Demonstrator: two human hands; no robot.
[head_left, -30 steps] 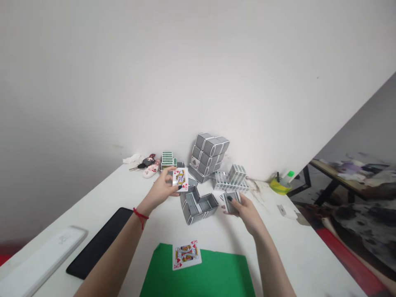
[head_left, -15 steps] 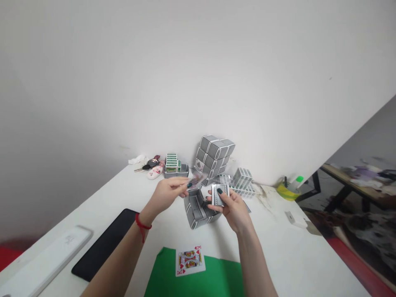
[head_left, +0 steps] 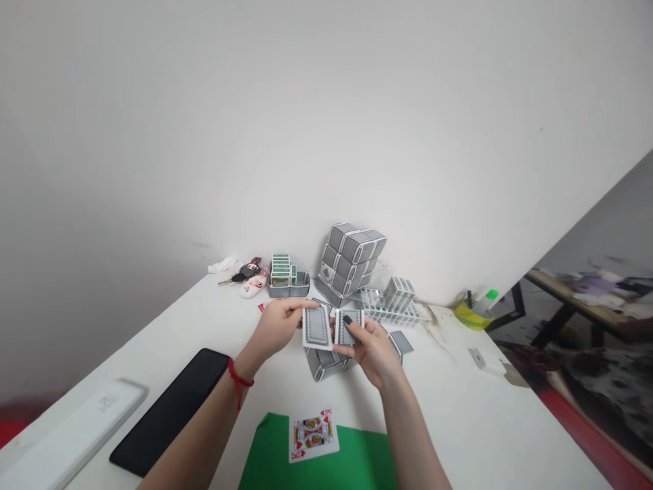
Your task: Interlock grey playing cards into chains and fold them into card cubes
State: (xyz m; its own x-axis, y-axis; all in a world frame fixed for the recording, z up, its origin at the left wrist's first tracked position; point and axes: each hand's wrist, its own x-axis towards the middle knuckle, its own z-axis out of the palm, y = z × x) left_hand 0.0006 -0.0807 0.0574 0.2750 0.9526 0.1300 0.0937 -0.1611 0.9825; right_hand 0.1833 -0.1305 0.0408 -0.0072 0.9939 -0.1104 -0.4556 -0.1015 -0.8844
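Note:
My left hand (head_left: 275,331) pinches a playing card (head_left: 317,328) by its upper left edge, grey patterned back facing me. Beside it, my right hand (head_left: 375,350) grips a small deck of playing cards (head_left: 349,318), backs up, thumb lying across the top one. Beneath both hands is a structure folded from grey-backed cards (head_left: 326,364), partly hidden by them. A king of hearts (head_left: 313,436) lies face up on a green sheet (head_left: 275,459) near the front. Farther back, a taller stack of folded card blocks (head_left: 352,258) leans close to the wall.
Green-and-white card boxes (head_left: 281,269) sit in a grey holder at the back left, near keys with charms (head_left: 249,269). More boxes (head_left: 399,294) stand right of the stack. A black phone-like slab (head_left: 171,412) and a white case (head_left: 76,435) lie left; a yellow tape roll (head_left: 472,315) is right.
The card in my left hand, blurred and tilted before, has come down and turned its back toward me. My right hand with the deck has shifted slightly left.

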